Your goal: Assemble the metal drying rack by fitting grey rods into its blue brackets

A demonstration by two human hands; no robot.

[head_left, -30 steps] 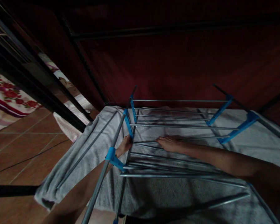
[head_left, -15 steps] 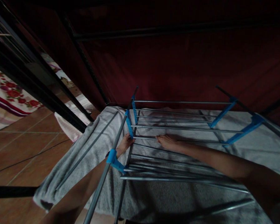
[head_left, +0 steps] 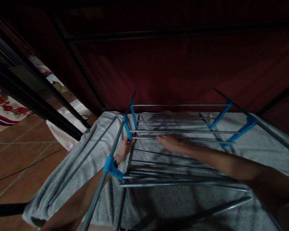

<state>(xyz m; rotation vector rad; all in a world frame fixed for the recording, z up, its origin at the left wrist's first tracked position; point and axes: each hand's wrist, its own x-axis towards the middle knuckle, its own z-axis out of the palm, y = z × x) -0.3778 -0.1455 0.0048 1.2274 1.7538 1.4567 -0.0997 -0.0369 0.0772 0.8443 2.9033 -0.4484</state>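
Observation:
A rack of grey metal tubes and blue plastic brackets lies before me. My left hand [head_left: 125, 148] is closed on the lower end of the left blue bracket [head_left: 127, 127], where a tube meets it. My right hand [head_left: 168, 142] grips that same metal tube [head_left: 144, 138] from above, a little right of the bracket. The tube's far end reaches the right blue bracket [head_left: 240, 131]. Nearer me, another blue bracket [head_left: 113, 168] sits on the left side pole [head_left: 96, 195]. My left fingertips are partly hidden behind the bracket.
Several loose-looking tubes [head_left: 183, 183] lie close together near the front. A grey blanket [head_left: 86, 179] covers the surface under the rack. Behind stands a dark red panel [head_left: 170, 70]. Black frame bars [head_left: 36, 93] slant on the left, above a tiled floor [head_left: 26, 160] with a thin cable.
The held tube and bracket end have risen slightly, nearer the tube behind. Both hands stay on them. The view has shifted a little, so the rack sits farther left.

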